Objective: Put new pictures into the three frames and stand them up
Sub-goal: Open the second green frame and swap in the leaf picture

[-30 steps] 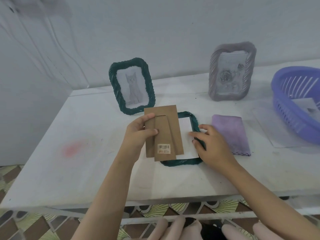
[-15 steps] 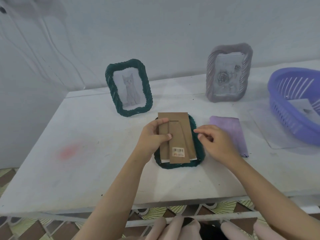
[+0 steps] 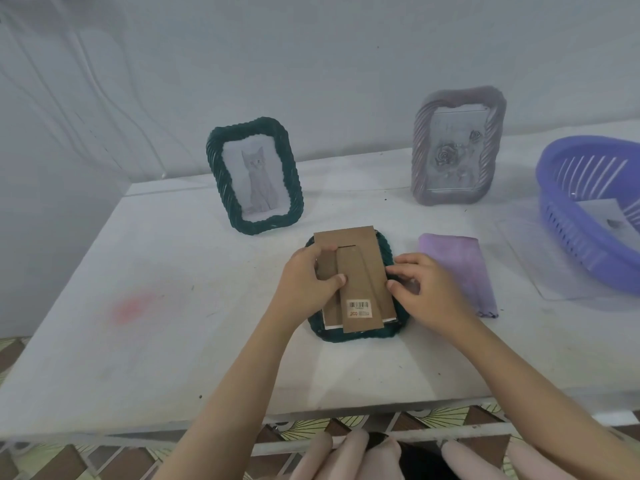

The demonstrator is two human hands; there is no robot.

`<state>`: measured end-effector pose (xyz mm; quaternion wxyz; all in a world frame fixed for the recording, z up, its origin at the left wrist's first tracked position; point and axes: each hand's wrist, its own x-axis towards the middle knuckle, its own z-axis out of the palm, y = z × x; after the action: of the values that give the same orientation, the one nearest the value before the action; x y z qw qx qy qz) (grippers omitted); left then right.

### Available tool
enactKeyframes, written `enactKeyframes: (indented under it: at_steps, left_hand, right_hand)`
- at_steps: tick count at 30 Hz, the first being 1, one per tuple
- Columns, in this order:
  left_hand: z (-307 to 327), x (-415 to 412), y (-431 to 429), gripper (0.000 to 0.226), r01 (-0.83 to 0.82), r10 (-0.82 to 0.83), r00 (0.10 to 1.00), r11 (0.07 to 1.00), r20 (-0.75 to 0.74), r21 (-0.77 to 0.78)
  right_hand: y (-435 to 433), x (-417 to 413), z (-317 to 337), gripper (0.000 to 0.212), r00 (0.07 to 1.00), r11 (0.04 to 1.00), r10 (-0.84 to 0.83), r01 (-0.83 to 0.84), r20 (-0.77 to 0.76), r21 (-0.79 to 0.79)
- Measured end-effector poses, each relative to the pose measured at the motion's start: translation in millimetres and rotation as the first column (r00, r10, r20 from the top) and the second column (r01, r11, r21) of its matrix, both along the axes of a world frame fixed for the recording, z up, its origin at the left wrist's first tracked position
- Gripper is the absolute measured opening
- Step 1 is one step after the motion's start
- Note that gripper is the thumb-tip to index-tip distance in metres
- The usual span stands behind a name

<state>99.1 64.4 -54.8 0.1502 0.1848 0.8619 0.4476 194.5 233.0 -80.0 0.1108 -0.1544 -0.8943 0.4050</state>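
A dark green frame [image 3: 356,336] lies face down on the white table [image 3: 173,306]. A brown cardboard backing [image 3: 360,271] with a stand flap and a barcode label sits on it, and a white picture edge shows under its lower side. My left hand [image 3: 304,289] grips the backing's left edge. My right hand [image 3: 429,289] has curled fingertips at the backing's right edge. A second green frame [image 3: 254,174] with a cat picture stands at the back left. A grey frame [image 3: 457,147] with a rose picture stands at the back right.
A folded purple cloth [image 3: 457,268] lies just right of my right hand. A purple plastic basket [image 3: 588,209] holding a paper sits at the far right, on a clear sheet [image 3: 540,271]. A wall runs close behind the table. A pink stain [image 3: 133,306] marks the left side.
The backing has moved right and down from beside the lying frame onto it, covering the white picture. My right hand has left the frame's rim for the backing's right edge.
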Motion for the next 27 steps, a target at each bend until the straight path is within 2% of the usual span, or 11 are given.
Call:
enactKeyframes:
  at_steps: [2,5,7,21,27]
  left_hand:
    - [1,1,-1,0.045,0.017,-0.020,0.997,0.999,-0.076,-0.043]
    - [3,2,-4,0.045,0.031,-0.077,0.970,0.981,-0.233,-0.192]
    - [4,3,-6,0.045,0.015,-0.084,0.958,0.969,-0.274,-0.246]
    - [-3,5,-12,0.058,0.070,-0.112,0.978,0.970,-0.175,-0.232]
    - [-1,7,-13,0.054,0.083,-0.132,0.959,0.977,-0.250,-0.196]
  right_hand:
    - [0,0,1,0.032,1.000,1.000,-0.003,0.003,0.003,0.000]
    - [-1,0,1,0.033,1.000,1.000,0.005,-0.005,0.016,0.009]
    - [-1,0,1,0.034,1.000,1.000,0.005,-0.005,0.022,0.015]
    - [-2,-2,-1,0.034,1.000,0.999,-0.008,0.007,0.014,0.040]
    - [-3,-1,0,0.036,1.000,0.999,0.023,-0.023,0.020,0.031]
